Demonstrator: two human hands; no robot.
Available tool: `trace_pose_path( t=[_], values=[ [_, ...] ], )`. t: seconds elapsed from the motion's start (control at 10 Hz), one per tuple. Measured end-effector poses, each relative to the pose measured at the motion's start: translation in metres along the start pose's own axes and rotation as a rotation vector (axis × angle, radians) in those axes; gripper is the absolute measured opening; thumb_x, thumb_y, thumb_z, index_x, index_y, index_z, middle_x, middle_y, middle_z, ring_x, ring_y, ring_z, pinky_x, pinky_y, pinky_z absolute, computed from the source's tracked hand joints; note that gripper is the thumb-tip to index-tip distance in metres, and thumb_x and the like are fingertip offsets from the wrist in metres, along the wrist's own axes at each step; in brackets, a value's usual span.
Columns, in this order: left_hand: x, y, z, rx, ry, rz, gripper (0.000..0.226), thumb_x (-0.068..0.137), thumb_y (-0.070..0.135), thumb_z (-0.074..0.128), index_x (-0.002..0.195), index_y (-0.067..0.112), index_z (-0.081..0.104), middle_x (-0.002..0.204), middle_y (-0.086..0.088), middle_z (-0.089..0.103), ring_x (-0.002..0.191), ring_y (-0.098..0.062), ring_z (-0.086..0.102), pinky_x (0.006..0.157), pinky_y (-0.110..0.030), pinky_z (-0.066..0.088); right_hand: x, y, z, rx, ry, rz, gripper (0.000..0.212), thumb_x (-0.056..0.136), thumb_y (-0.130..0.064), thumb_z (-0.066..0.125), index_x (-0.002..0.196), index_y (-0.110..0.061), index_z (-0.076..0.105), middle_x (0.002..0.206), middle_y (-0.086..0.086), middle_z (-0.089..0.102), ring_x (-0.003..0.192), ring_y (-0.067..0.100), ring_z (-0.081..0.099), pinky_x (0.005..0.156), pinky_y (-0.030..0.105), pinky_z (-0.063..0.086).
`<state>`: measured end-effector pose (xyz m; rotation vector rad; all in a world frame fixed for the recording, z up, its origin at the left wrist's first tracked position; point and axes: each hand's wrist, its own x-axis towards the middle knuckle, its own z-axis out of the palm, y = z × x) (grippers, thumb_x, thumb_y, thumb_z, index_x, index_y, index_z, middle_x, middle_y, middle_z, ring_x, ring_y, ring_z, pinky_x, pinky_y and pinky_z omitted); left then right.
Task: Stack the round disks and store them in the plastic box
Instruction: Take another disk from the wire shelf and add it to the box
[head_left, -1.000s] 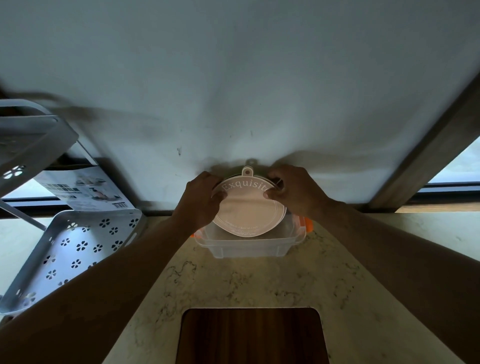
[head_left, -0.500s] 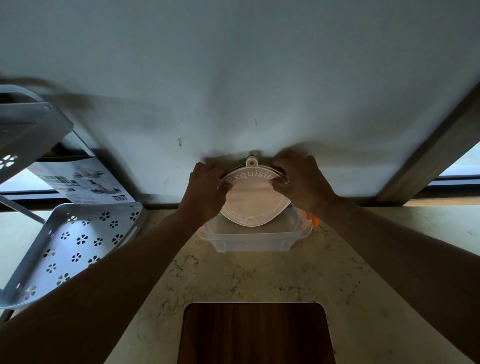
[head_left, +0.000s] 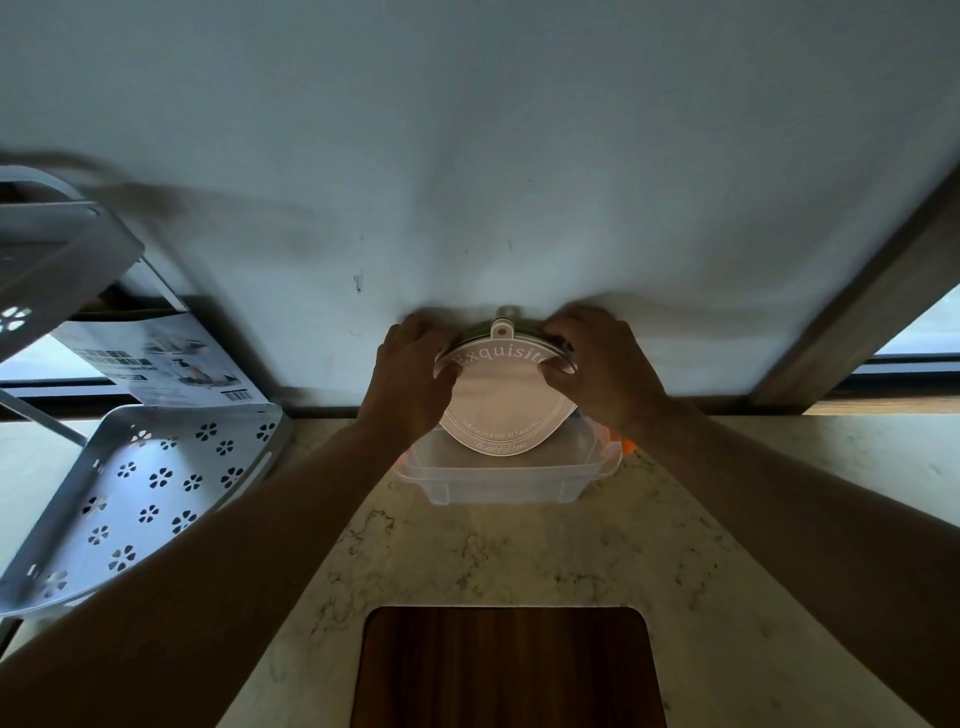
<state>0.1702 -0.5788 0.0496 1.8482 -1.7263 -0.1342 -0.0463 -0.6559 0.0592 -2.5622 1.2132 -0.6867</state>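
A stack of round disks (head_left: 504, 400) is tilted up, its pale pink front face reading "Exquisite", with darker disk edges and a small tab showing behind its top. My left hand (head_left: 410, 382) grips the stack's left edge and my right hand (head_left: 605, 366) grips its right edge. The stack's lower edge dips into the clear plastic box (head_left: 498, 480), which sits on the marble counter against the wall. An orange latch (head_left: 626, 446) shows at the box's right side.
A white perforated metal rack (head_left: 135, 493) stands at the left with a printed card (head_left: 161, 366) behind it. A dark wooden board (head_left: 506, 670) lies in the counter near me. A dark window frame (head_left: 862, 332) slants at the right.
Both hands tipped the disk stack more upright, its top edge rising toward the wall while its lower edge stays inside the box.
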Motion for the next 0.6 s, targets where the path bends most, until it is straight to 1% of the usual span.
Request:
trace_pose_path(
  t=[0.2,0.4,0.5,0.6],
  values=[
    [-0.0019,0.0022,-0.0009,0.019,-0.009,-0.009,0.027,0.079,0.014,0.071,0.106,0.011,0.064,0.112,-0.014,0.059,0.101,-0.034,0.054,0.088,-0.049,0.049,-0.0020,-0.0007,-0.0009,-0.015,-0.002,0.008,0.034,0.077,-0.018,0.075,0.109,-0.010,0.067,0.111,0.008,0.065,0.107,0.030,0.058,0.089,0.046,0.047],
    [-0.0017,0.0023,-0.0002,0.083,-0.021,0.012,0.027,0.082,0.017,0.070,0.107,0.009,0.064,0.112,-0.017,0.059,0.102,-0.038,0.054,0.088,-0.050,0.047,-0.0035,0.0005,-0.0024,-0.008,-0.016,0.030,0.033,0.079,-0.016,0.075,0.110,-0.011,0.066,0.113,0.007,0.064,0.109,0.028,0.056,0.089,0.042,0.045],
    [-0.0020,0.0053,-0.0035,0.127,-0.035,0.014,0.032,0.082,0.019,0.069,0.111,0.008,0.063,0.112,-0.018,0.057,0.104,-0.039,0.054,0.088,-0.049,0.046,-0.0050,-0.0017,-0.0056,-0.025,-0.015,0.013,0.037,0.078,-0.017,0.075,0.113,-0.011,0.065,0.116,0.007,0.063,0.109,0.029,0.056,0.088,0.044,0.046],
    [-0.0035,0.0037,-0.0068,0.134,-0.049,0.010,0.041,0.081,0.023,0.070,0.119,0.010,0.059,0.116,-0.017,0.056,0.108,-0.038,0.052,0.090,-0.048,0.044,-0.0074,0.0006,-0.0089,-0.034,-0.031,0.013,0.042,0.077,-0.020,0.077,0.116,-0.012,0.062,0.120,0.008,0.060,0.110,0.029,0.056,0.088,0.044,0.047]
  ],
)
